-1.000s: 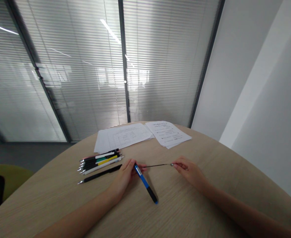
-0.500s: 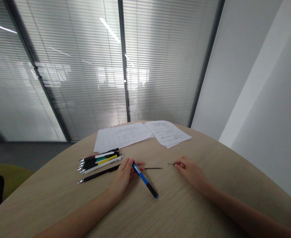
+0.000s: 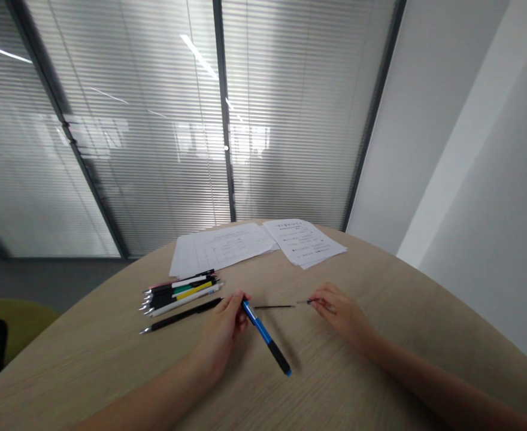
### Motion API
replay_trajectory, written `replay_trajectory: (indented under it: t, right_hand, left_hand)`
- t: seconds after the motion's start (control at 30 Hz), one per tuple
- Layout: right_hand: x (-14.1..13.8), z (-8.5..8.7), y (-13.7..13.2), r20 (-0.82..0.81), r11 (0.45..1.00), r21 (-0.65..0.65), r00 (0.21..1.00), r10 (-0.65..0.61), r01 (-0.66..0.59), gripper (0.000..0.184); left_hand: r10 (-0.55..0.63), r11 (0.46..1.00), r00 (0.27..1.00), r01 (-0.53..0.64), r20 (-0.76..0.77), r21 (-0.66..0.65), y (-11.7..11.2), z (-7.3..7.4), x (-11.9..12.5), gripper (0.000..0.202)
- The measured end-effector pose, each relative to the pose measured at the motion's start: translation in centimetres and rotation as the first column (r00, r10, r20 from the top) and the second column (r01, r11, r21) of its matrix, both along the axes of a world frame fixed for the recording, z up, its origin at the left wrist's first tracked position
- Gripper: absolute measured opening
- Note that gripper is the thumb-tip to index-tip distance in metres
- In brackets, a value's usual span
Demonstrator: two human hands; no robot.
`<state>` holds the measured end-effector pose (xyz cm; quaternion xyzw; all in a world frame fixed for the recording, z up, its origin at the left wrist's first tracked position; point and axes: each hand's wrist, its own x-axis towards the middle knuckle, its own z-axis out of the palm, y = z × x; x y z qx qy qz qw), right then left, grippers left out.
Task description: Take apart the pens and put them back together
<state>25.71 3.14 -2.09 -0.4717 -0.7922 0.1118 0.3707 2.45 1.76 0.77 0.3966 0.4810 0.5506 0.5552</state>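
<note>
Though right hand's (image 3: 341,312) pinched tip (image 3: 309,301) blurred, we saw left hand (image 3: 221,335) pinching blue pen (image 3: 267,339); wood table (image 3: 88,359) beneath, blinds (image 3: 156,120) beyond.

At a round, pale wooden table (image 3: 380,383), a person's left hand (image 3: 225,328) grips a blue-and-black plastic pen barrel (image 3: 267,339), tilted with its black end low. The right hand (image 3: 341,312) pinches the far end of a thin black ink refill (image 3: 273,307) that runs toward the barrel. A bundle of mixed-colour pens (image 3: 180,291), a single black pen (image 3: 180,318) and printed white paper sheets (image 3: 227,245) lie beyond.
</note>
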Motion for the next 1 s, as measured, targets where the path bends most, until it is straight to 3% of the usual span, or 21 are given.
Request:
replay_trajectory:
  t: [0.1, 0.2, 0.27, 0.4, 0.53, 0.67, 0.8, 1.0]
  right_hand:
    - [0.0, 0.0, 0.0, 0.004, 1.000, -0.004, 1.000, -0.005, 0.005, 0.013]
    - [0.0, 0.0, 0.0, 0.005, 1.000, -0.019, 1.000, -0.008, 0.008, 0.013]
    - [-0.1, 0.1, 0.0, 0.000, 1.000, -0.025, 1.000, -0.007, 0.007, 0.013]
    - [-0.2, 0.3, -0.1, -0.006, 1.000, -0.030, 1.000, -0.006, 0.006, 0.014]
    - [-0.2, 0.3, -0.2, 0.003, 1.000, -0.028, 1.000, -0.003, 0.003, 0.014]
    - [-0.1, 0.1, -0.1, 0.028, 1.000, -0.029, 1.000, 0.000, 0.000, 0.015]
    - [0.0, 0.0, 0.0, 0.037, 1.000, -0.021, 0.999, 0.014, -0.013, 0.015]
    - [-0.6, 0.9, -1.2, 0.057, 0.995, 0.046, 0.994, 0.088, -0.090, 0.016]
  left_hand:
    - [-0.135, 0.991, 0.987, 0.133, -0.086, -0.027, -0.5, 0.2, 0.4, 0.022]
    - [-0.295, 0.955, 0.925, 0.285, -0.240, -0.078, -0.2, 0.7, 0.3, 0.020]
    - [-0.403, 0.914, 0.848, 0.393, -0.344, -0.102, 0.3, 1.0, -0.1, 0.019]
    - [-0.534, 0.804, 0.608, 0.581, -0.587, -0.129, 1.2, 1.4, -1.5, 0.009]
    - [-0.424, 0.759, 0.409, 0.647, -0.808, -0.071, 1.1, 1.8, -2.4, 0.010]
    - [-0.283, 0.730, 0.271, 0.683, -0.920, -0.023, 0.6, 2.1, -2.2, 0.016]
    - [-0.174, 0.721, 0.202, 0.693, -0.964, 0.015, 0.6, 2.1, -1.9, 0.020]
    - [-0.071, 0.732, 0.156, 0.680, -0.985, 0.055, 0.8, 2.5, -1.4, 0.020]
